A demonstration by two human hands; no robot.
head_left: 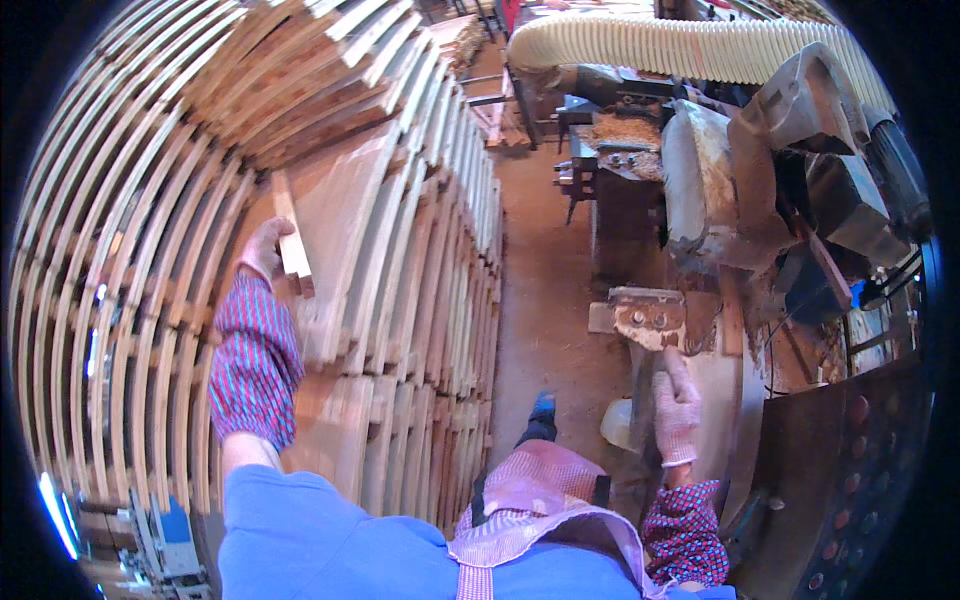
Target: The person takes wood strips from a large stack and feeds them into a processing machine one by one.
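My left hand (262, 249), in a knit glove, is closed round the near part of a pale wooden strip (293, 250). The strip lies over the stacked wood at left, and a darker end shows just beneath it. My right hand (677, 412), also gloved, is over the machine's smooth bed (712, 400). Its fingers are stretched forward and hold nothing that I can see. Their tips come close to a dusty metal block (650, 318) with two round bolts; whether they touch it I cannot tell. A narrow brown wood piece (731, 310) is beside the block.
Tall stacks of wooden strips (130, 300) rise at my left. On the right is a woodworking machine with a dusty hood (700, 170), a ribbed hose (680, 48) and a dark panel of round buttons (850, 480). A brown floor aisle (545, 250) runs between them.
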